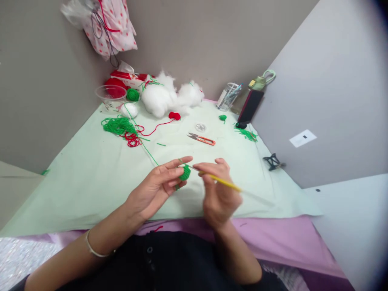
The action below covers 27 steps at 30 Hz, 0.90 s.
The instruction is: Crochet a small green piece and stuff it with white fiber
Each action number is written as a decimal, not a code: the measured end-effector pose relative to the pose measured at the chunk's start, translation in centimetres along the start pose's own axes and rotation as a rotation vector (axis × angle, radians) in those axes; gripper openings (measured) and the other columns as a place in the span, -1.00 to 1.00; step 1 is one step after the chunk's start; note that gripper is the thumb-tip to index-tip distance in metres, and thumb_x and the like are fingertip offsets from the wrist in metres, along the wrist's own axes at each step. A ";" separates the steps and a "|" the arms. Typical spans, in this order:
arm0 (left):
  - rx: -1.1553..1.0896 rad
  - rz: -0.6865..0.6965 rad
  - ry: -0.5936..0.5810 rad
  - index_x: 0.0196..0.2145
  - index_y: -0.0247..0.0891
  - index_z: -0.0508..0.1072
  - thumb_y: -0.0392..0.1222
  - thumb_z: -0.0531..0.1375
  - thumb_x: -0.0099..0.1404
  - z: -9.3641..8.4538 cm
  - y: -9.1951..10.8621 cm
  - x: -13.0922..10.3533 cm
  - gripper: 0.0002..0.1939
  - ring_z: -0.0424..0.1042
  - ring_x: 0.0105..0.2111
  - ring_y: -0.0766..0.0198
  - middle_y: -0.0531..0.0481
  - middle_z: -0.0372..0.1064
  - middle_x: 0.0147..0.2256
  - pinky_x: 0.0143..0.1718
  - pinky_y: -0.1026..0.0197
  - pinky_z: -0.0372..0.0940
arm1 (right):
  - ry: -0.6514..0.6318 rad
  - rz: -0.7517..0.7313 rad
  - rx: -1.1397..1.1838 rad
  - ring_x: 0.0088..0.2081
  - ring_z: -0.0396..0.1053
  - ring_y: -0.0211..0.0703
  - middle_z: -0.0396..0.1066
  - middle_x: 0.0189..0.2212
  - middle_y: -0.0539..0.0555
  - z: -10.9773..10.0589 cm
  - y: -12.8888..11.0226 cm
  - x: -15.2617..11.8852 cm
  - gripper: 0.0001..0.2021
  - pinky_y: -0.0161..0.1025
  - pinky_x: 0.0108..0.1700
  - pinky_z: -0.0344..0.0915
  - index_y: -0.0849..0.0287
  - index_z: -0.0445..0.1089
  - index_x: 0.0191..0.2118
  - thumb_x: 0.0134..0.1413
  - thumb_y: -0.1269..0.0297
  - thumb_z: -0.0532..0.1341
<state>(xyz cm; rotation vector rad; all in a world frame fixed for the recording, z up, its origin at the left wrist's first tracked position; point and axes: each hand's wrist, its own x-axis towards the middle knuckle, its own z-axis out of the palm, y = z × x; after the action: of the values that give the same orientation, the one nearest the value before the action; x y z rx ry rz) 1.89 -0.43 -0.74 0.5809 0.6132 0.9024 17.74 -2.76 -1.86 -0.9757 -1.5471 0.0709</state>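
Between the thumb and fingers of my left hand is a small green crochet piece. Green yarn runs from the table up to this hand and passes over its raised index finger. My right hand grips a crochet hook with a yellow handle, held like a pencil. The hook's thin metal end points left and meets the top of the green piece; its very tip is too small to make out. Both hands are above the front part of the table.
Orange thread snips lie beyond my hands, near a small round clear case. Green yarn strands and red yarn are heaped at left. White stuffing sits at the back. A phone leans at right before a bottle.
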 end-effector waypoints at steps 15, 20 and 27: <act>0.359 0.243 0.070 0.00 0.00 0.64 -0.15 0.39 0.26 -0.1 0.5 -1.0 -0.67 0.31 -0.20 0.32 0.06 0.36 -0.28 -0.12 0.29 0.20 | -0.102 0.550 0.639 -0.32 0.47 -0.22 0.58 -0.29 0.01 -0.1 0.4 0.7 -0.83 -0.16 -0.16 0.42 0.06 0.50 -0.17 0.40 0.23 0.15; 0.535 0.343 0.119 0.02 0.02 0.61 -0.18 0.35 0.30 -0.4 0.4 -1.1 -0.67 0.30 -0.23 0.31 0.06 0.35 -0.28 -0.12 0.25 0.20 | -0.129 0.345 0.347 -0.37 0.47 -0.26 0.61 -0.25 -0.01 -0.6 -0.7 0.8 -0.82 -0.06 0.05 0.37 0.06 0.47 -0.13 0.41 0.34 0.11; 0.563 0.445 0.216 0.09 -0.05 0.55 -0.27 0.37 0.26 0.4 -0.4 -1.1 -0.56 0.24 -0.32 0.37 0.08 0.41 -0.24 -0.13 0.28 0.21 | -0.083 -0.290 -0.308 -0.32 0.53 -0.26 0.61 -0.26 0.04 0.8 -0.6 -0.5 -0.80 0.01 0.21 0.17 0.10 0.48 -0.08 0.32 0.49 0.18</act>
<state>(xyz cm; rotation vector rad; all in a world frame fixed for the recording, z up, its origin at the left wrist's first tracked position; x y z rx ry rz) 1.84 -1.67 -0.48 1.1667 0.9675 1.2263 16.66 -3.06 -2.11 -0.9846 -1.7954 -0.3442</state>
